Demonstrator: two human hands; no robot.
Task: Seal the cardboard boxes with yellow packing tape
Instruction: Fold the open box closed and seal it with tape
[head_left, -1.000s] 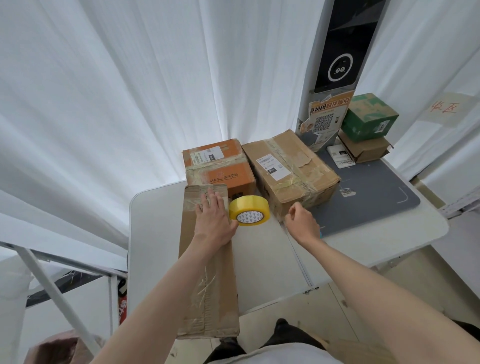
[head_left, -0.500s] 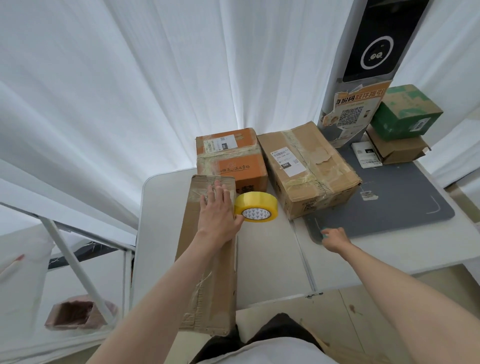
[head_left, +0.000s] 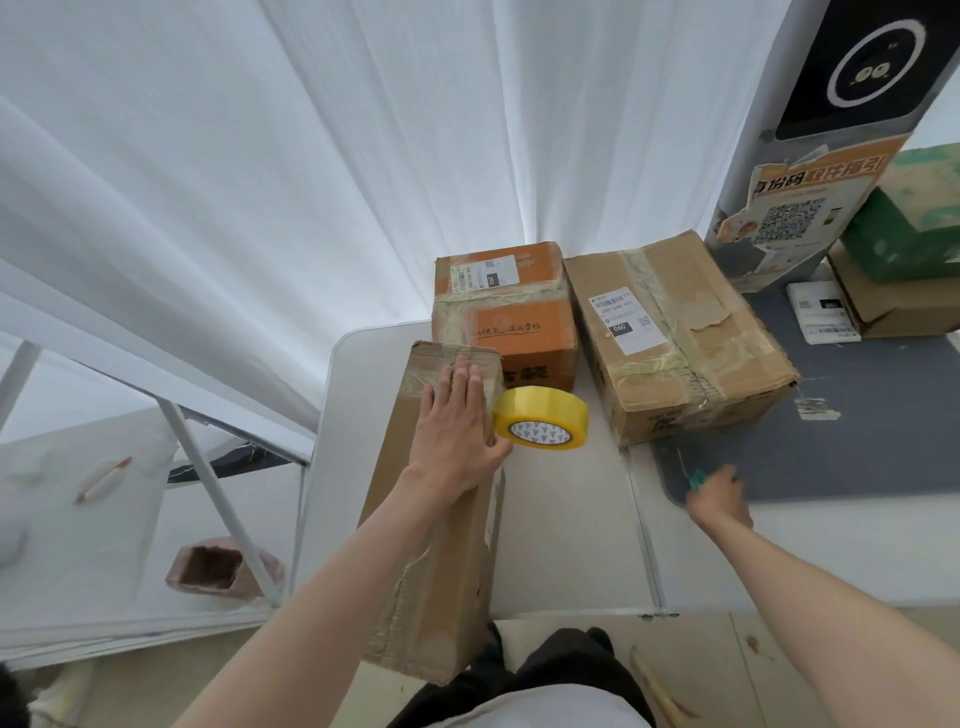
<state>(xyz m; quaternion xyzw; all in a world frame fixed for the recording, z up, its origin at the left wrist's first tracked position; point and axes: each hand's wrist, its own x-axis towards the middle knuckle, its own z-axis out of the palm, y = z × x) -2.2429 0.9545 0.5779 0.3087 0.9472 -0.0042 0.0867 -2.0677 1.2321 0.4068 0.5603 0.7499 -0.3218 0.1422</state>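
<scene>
Five boxes are in view: a long box (head_left: 431, 519) overhanging the near edge of the bench (head_left: 561, 545), an orange box (head_left: 506, 312) and a big brown box (head_left: 675, 338) at the back, and a green box (head_left: 904, 234) stacked on a low brown box (head_left: 883, 306), both cut off at the right. One tape roll (head_left: 540, 423) stands on edge just beside the long box, touching the thumb of the left hand (head_left: 457, 431), whose grip lies flat and apart on that box. The right hand (head_left: 719, 496) is blurred at the corner of the grey mat (head_left: 857, 441), its grip clamped on a small teal tool (head_left: 696, 480) hard to make out, with bare benchtop between the hands.
</scene>
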